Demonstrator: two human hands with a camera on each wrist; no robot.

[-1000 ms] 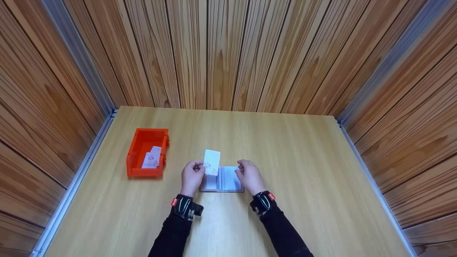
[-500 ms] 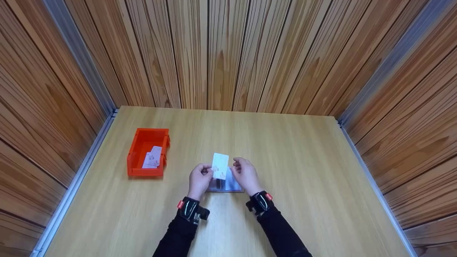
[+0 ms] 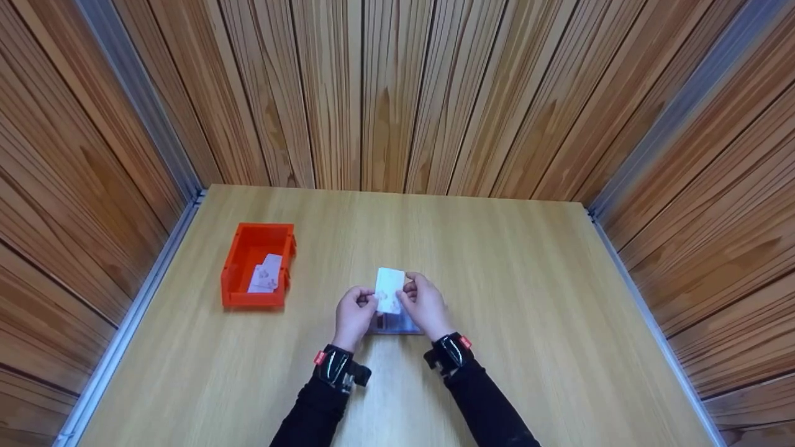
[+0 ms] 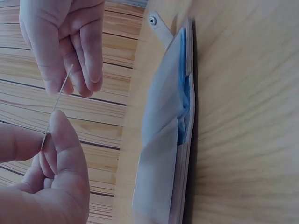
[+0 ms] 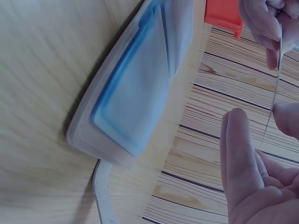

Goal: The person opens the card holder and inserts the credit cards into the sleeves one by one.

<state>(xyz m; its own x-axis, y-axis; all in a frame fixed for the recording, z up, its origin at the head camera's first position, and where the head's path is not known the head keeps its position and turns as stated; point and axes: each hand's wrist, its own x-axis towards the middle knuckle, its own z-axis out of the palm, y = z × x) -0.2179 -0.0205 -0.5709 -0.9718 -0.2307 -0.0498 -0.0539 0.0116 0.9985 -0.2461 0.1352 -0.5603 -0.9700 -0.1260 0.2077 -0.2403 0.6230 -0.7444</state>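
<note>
My left hand (image 3: 355, 315) pinches a white card (image 3: 389, 289) with a faint reddish print, held upright above the table. At the card's other edge is my right hand (image 3: 426, 306). In the right wrist view its thumb (image 5: 286, 119) meets the card's face, while the straight index finger (image 5: 239, 144) stands apart from it. Below both hands lies an opened card holder (image 3: 400, 324) with clear, bluish sleeves, partly hidden by the card and hands in the head view. Its strap with a metal snap (image 4: 161, 30) sticks out in the left wrist view.
An orange-red bin (image 3: 253, 299) stands to the left on the wooden table (image 3: 497, 273), with several similar cards (image 3: 266, 274) inside. Wood-panelled walls (image 3: 385, 93) with metal corner rails (image 3: 149, 105) enclose the table at the back and sides.
My left hand has carried the card to the right, over the card holder. The right hand has shifted slightly left, and its thumb now reaches the card's edge.
</note>
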